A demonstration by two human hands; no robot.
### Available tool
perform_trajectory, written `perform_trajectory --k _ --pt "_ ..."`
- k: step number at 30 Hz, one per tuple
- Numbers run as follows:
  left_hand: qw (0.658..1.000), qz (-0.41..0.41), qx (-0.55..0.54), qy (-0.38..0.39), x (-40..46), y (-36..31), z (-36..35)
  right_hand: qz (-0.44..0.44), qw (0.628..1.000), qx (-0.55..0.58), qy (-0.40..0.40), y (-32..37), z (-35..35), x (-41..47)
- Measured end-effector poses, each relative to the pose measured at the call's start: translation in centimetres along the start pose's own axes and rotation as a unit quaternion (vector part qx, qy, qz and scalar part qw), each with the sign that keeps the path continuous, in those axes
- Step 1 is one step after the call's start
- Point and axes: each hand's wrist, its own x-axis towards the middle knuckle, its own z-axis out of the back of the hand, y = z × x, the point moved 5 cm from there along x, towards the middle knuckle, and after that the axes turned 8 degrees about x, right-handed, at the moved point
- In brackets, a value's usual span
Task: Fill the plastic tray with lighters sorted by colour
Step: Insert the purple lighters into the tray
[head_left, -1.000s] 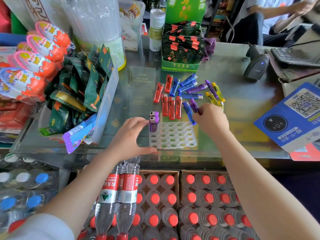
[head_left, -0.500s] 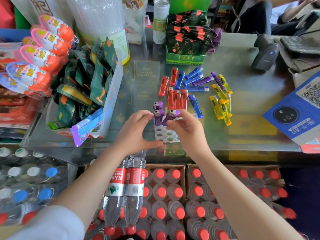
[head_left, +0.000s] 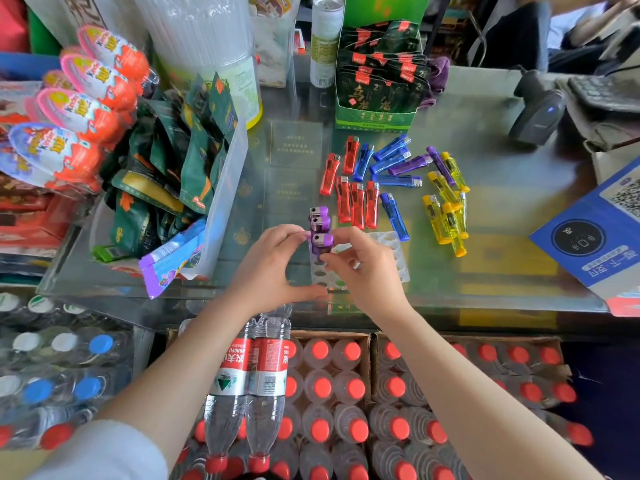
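Observation:
A clear plastic tray (head_left: 394, 252) with round holes lies on the glass counter near its front edge. Two purple lighters (head_left: 319, 216) stand upright in the tray's left column. My right hand (head_left: 363, 268) pinches a third purple lighter (head_left: 321, 242), upright, just in front of them at the tray. My left hand (head_left: 273, 265) holds the tray's left edge, fingertips touching the standing lighters. Beyond the tray lie loose red lighters (head_left: 356, 202), blue lighters (head_left: 391, 157), two purple lighters (head_left: 420, 162) and yellow lighters (head_left: 446, 206).
A clear bin of green snack packets (head_left: 180, 168) stands left of the tray. A green display box (head_left: 377, 88) sits behind the lighters. A barcode scanner (head_left: 536, 112) and blue QR sign (head_left: 595, 230) are at right. Bottled water crates (head_left: 346, 393) lie below the counter.
My right hand picked a purple lighter from the loose pile, carried it left to the tray and now holds it upright beside the two standing ones. The left hand stayed at the tray.

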Motion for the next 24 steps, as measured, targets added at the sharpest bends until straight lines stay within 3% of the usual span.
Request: perform_trajectory --k 4,9,16,24 --pt "1.0 0.005 -0.004 0.0 0.04 -0.04 0.08 0.01 1.0 -0.012 -0.002 -0.35 -0.01 0.22" --pt "1.0 0.002 -0.01 0.0 0.07 -0.23 0.19 0.084 0.993 -0.077 0.012 0.04 -0.63 0.4" --pt "1.0 0.003 -0.016 0.002 0.04 -0.17 0.15 0.051 0.995 -0.081 -0.017 -0.85 -0.34 0.17" --pt "0.999 0.022 -0.026 0.021 0.19 -0.15 0.09 0.065 0.989 -0.126 0.032 -0.47 0.04 0.8"
